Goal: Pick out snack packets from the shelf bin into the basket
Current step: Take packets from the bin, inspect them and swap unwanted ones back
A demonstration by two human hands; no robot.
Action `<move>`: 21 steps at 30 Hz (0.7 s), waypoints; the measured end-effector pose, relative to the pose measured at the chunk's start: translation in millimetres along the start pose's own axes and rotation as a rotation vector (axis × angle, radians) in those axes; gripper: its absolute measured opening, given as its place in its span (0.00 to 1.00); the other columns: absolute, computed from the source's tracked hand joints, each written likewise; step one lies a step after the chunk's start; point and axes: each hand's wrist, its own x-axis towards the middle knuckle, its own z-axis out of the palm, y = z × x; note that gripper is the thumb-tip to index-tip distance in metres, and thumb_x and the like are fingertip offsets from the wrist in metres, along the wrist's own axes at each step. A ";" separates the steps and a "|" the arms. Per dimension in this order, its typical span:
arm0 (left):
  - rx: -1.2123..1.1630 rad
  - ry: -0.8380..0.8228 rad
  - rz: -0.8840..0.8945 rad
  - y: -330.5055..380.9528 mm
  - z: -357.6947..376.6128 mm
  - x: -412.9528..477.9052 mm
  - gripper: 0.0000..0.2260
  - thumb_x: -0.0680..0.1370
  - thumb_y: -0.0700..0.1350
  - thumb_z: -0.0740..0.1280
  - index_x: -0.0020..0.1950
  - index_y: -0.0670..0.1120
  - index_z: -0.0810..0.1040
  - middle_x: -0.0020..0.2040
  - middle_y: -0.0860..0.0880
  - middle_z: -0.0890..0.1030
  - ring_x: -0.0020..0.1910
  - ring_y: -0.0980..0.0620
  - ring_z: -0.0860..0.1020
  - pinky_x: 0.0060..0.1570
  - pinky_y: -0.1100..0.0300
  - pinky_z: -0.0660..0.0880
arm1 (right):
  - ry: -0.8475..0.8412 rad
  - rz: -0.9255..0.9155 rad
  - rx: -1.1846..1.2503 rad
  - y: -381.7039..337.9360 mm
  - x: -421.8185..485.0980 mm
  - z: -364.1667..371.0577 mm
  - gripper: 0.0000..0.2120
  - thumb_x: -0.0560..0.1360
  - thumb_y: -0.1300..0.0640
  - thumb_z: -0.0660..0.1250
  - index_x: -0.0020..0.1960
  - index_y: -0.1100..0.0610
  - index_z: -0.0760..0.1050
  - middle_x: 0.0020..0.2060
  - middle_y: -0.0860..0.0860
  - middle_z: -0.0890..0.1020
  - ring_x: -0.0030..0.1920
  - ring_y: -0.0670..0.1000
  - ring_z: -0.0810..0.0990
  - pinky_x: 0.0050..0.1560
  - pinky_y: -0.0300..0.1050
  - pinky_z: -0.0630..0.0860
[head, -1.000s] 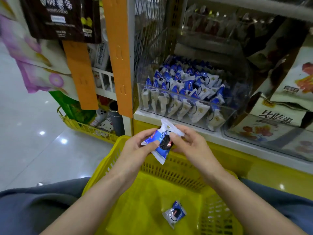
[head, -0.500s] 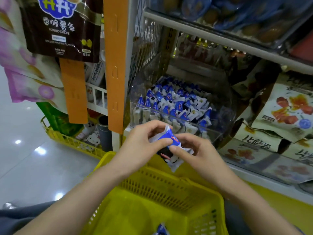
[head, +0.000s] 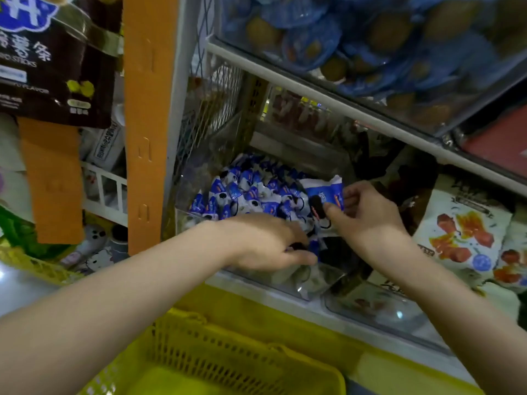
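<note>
A clear shelf bin [head: 288, 283] holds several small blue-and-white snack packets [head: 242, 195]. My right hand [head: 368, 215] pinches one blue-and-white packet [head: 325, 195] over the bin's right side. My left hand [head: 265, 240] reaches into the front of the bin, fingers curled around another packet [head: 312, 246], mostly hidden under the hand. The yellow basket [head: 228, 349] sits below the shelf edge, under my forearms.
An orange upright strip [head: 148, 115] stands left of the bin. Brown potato-stick bags [head: 54, 61] hang at upper left. A shelf above holds blue-wrapped snacks [head: 342, 38]. White bags with red prints [head: 462, 235] lie right of the bin.
Both hands moved up from above the basket into the bin. The right hand still has the packet, and the left hand let go of it and took hold of another in the bin.
</note>
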 end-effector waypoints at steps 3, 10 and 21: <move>0.087 -0.156 0.008 2.1 -1.4 4.2 0.26 0.76 0.67 0.48 0.60 0.53 0.73 0.54 0.49 0.78 0.47 0.49 0.75 0.44 0.55 0.72 | -0.066 -0.005 -0.089 -7.3 4.9 10.8 0.11 0.73 0.49 0.67 0.50 0.50 0.68 0.38 0.45 0.74 0.37 0.44 0.73 0.34 0.40 0.70; 0.188 0.118 0.145 -8.4 4.7 -20.5 0.20 0.78 0.62 0.51 0.58 0.50 0.71 0.46 0.49 0.78 0.39 0.49 0.74 0.37 0.57 0.71 | -0.391 0.052 -0.334 -18.2 7.1 12.3 0.11 0.73 0.47 0.67 0.45 0.54 0.70 0.40 0.49 0.77 0.37 0.48 0.76 0.33 0.40 0.72; 0.244 0.466 0.167 -21.2 24.5 -52.8 0.17 0.81 0.55 0.49 0.64 0.49 0.68 0.57 0.50 0.77 0.55 0.49 0.76 0.55 0.56 0.69 | -0.670 0.043 -0.308 -18.6 8.2 36.5 0.17 0.75 0.47 0.65 0.46 0.63 0.78 0.38 0.53 0.77 0.37 0.47 0.74 0.36 0.40 0.69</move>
